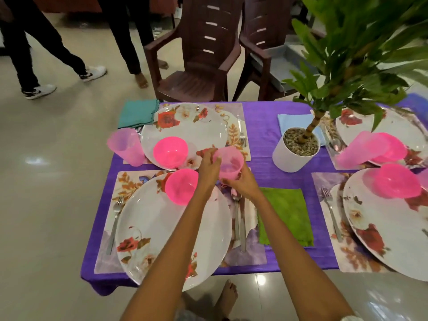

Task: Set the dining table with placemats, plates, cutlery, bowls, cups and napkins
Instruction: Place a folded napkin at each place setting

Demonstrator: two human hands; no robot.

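1. I see both hands on one pink cup (229,163), which stands upright above the top right corner of the near left placemat (129,181), just past the spoon (236,205)
2. My left hand (209,165) curls its fingers over the cup's rim and left side; my right hand (243,183) wraps round its base from the right
3. I cannot tell whether the cup's base touches the placemat or is lifted off it
4. The near left plate (166,228) carries a pink bowl (181,186) at its far edge, with a fork (114,224) to its left and a knife (242,228) beside the spoon on its right
5. A green napkin (284,215) lies just right of that placemat on the purple tablecloth (260,126)
6. The far left setting has a plate (185,130), bowl (170,152), second cup (126,145) and teal napkin (137,113)
7. A potted plant (296,148) stands near the table's middle
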